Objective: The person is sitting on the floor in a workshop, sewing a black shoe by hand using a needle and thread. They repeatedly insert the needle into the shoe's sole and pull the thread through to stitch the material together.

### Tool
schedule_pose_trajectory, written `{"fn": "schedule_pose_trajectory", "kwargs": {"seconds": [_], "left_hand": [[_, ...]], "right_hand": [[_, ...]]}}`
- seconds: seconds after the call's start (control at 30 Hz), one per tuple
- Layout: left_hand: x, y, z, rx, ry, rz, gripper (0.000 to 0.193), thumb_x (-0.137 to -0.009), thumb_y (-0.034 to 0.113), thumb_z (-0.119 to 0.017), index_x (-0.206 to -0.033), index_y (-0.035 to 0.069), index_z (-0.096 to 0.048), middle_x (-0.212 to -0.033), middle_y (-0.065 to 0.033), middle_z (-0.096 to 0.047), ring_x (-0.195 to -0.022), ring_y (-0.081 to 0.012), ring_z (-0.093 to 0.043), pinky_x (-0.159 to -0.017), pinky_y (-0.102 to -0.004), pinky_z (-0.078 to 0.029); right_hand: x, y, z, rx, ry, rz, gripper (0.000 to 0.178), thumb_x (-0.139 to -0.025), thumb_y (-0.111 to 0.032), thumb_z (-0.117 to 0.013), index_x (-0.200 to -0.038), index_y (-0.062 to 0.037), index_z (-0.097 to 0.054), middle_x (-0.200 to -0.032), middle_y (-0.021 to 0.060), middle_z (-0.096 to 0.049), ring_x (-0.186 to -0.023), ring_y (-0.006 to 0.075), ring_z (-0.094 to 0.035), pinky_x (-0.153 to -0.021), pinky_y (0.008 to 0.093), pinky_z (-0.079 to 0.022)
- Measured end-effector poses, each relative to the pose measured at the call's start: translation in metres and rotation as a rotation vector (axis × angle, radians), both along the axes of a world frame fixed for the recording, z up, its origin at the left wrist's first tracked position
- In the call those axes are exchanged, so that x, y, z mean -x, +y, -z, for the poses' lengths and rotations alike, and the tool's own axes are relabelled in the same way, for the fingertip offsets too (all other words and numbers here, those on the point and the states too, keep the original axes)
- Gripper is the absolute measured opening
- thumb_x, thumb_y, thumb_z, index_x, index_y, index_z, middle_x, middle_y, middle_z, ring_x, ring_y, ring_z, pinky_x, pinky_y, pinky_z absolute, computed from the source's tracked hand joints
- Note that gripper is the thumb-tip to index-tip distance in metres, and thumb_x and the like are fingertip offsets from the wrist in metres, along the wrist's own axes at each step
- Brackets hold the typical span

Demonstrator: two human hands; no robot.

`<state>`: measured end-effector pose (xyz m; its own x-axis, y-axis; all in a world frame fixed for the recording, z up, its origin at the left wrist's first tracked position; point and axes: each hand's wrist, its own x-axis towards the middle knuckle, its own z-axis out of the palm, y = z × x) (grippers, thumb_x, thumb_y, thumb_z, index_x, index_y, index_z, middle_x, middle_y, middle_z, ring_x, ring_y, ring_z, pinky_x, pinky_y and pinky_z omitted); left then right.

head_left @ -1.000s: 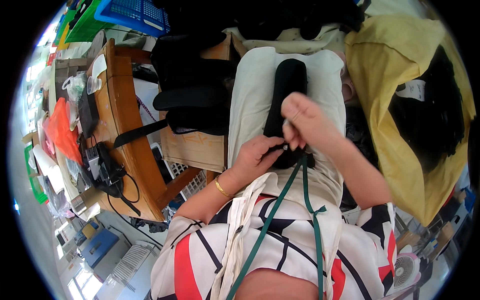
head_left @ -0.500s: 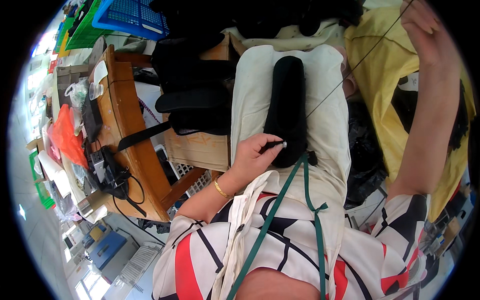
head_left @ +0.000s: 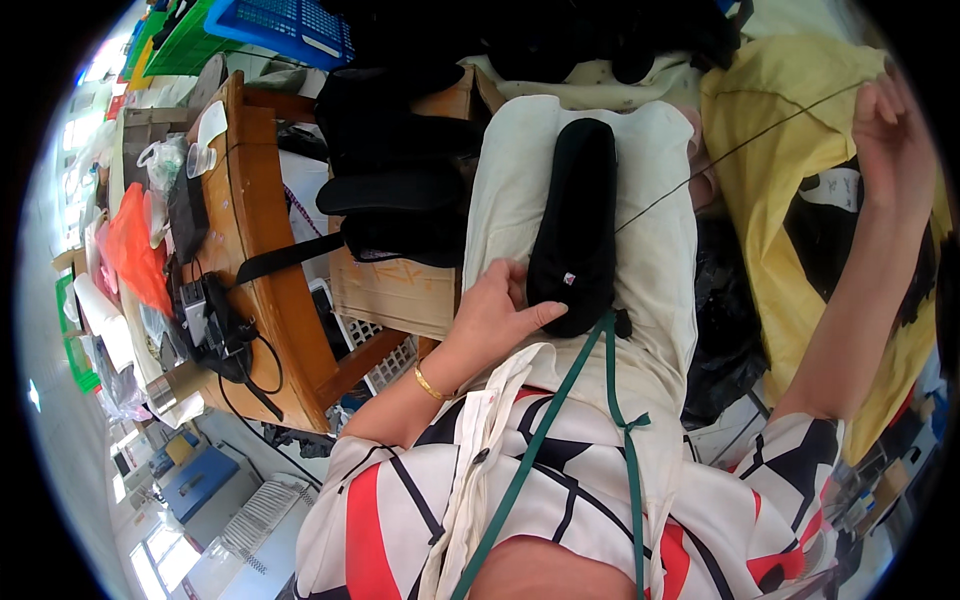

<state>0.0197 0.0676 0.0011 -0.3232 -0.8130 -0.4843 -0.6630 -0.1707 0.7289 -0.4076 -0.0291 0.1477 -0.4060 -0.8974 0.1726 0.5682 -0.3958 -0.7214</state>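
Note:
A black slip-on shoe [head_left: 575, 215] lies lengthwise on the cream cloth [head_left: 655, 260] over my lap, its rounded toe towards me. My left hand [head_left: 497, 315] grips the toe end from the left, thumb on top and fingers against the side. Beside the thumb, a small pinkish-white spot [head_left: 569, 279] shows on the shoe's upper. From the shoe's right edge a dark thread [head_left: 742, 146] runs up and right to my right hand [head_left: 888, 135]. That hand is raised far out to the right, fingers curled round the thread's end.
Several black shoes [head_left: 390, 195] are piled on a cardboard box [head_left: 395, 293] to the left. Beyond that stands a wooden table [head_left: 285, 300] with a black corded device [head_left: 212, 320]. On the right are a yellow sack [head_left: 745, 90] and black plastic [head_left: 725, 320]. Green straps [head_left: 530, 455] hang over my front.
My right hand has moved outward and down, and the thread slopes lower. The dark, silvery-ended object at my left fingers no longer shows; the left thumb now presses on the toe.

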Motion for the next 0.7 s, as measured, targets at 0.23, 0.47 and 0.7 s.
{"fn": "schedule_pose_trajectory", "kwargs": {"seconds": [0.23,0.47,0.7], "left_hand": [[0.007,0.004,0.009,-0.331,0.136,-0.159,0.043,-0.074,0.029,-0.080,-0.089,-0.003,-0.056,-0.076,-0.0109,-0.059,-0.069,-0.0177,-0.056,-0.064,-0.0309,-0.048],[0.002,-0.020,-0.040,0.254,0.252,-0.194,0.026,-0.076,0.014,-0.070,-0.090,0.001,-0.052,-0.080,-0.0091,-0.059,-0.073,-0.0147,-0.057,-0.069,-0.0293,-0.049],[0.004,-0.119,-0.137,0.455,0.340,0.234,0.025,-0.075,0.003,-0.057,-0.100,0.000,-0.062,-0.088,-0.0010,-0.062,-0.085,-0.0086,-0.057,-0.078,-0.0229,-0.047]], "right_hand": [[-0.007,0.029,-0.005,-0.007,-0.007,0.063,0.014,-0.097,0.004,-0.045,-0.105,0.0144,-0.049,-0.072,0.0035,-0.034,-0.063,0.0155,-0.038,-0.117,0.0571,-0.030],[0.007,0.083,-0.026,0.066,0.036,0.097,0.015,-0.097,-0.001,-0.051,-0.107,0.0096,-0.053,-0.067,-0.0003,-0.031,-0.061,0.0124,-0.035,-0.120,0.0576,-0.024],[-0.010,0.160,-0.043,0.022,0.183,0.276,0.015,-0.099,-0.010,-0.054,-0.105,0.0038,-0.057,-0.064,-0.0022,-0.031,-0.056,0.0084,-0.032,-0.116,0.0518,-0.033]]}}
